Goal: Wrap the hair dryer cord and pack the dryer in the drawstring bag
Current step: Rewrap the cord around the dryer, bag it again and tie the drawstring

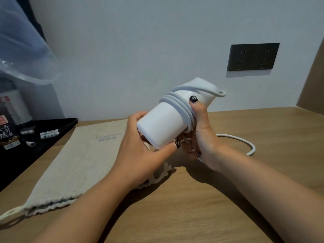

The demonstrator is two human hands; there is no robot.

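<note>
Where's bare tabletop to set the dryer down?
Bare wood lies right of the loose cord below the wall socket, and near the front edge between the forearms. The left is crowded: drawstring bag, black tray.

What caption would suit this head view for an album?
Both hands, left hand and right hand, hold a white hair dryer, its cord partly wound, above a flat drawstring bag.

one hair dryer (163, 127), one cord (182, 102), one drawstring bag (78, 163), two hands, left (140, 151) and right (203, 137), one black tray (57, 127), one double wall socket (252, 57).
</note>
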